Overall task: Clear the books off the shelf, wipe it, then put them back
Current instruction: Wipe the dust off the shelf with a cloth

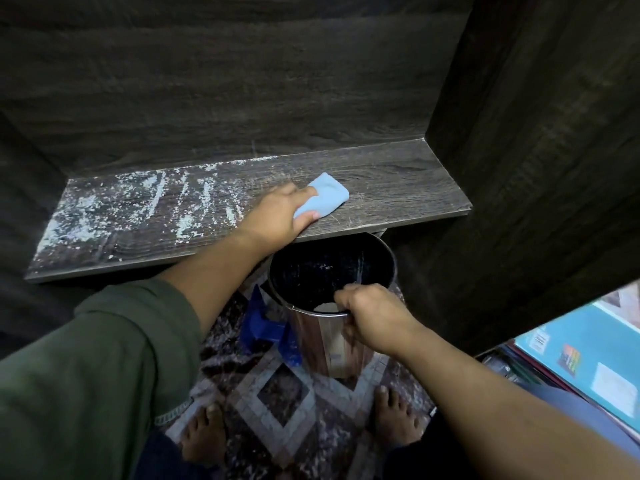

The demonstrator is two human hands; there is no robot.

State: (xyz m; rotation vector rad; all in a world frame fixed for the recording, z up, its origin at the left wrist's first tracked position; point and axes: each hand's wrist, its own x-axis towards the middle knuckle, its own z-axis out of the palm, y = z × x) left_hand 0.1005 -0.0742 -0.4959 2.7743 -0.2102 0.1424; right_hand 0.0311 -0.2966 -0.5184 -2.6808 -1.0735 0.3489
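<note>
A dark wood-grain shelf (381, 181) runs across the middle with no books on it. White powdery dust covers its left half; the right half looks bare. My left hand (277, 216) presses a light blue cloth (323, 197) onto the shelf near its front edge, thumb and fingers curled round the cloth. My right hand (370, 320) grips the rim of a round bin (311, 271) held just under the shelf's front edge; white specks lie inside it. A stack of books (585, 355) with a teal cover on top lies at the lower right.
Dark wood panels close in the shelf at the back, left and right (536, 168). A blue object (263, 327) sits on the patterned rug (277, 393) left of the bin. My bare feet stand on the rug below.
</note>
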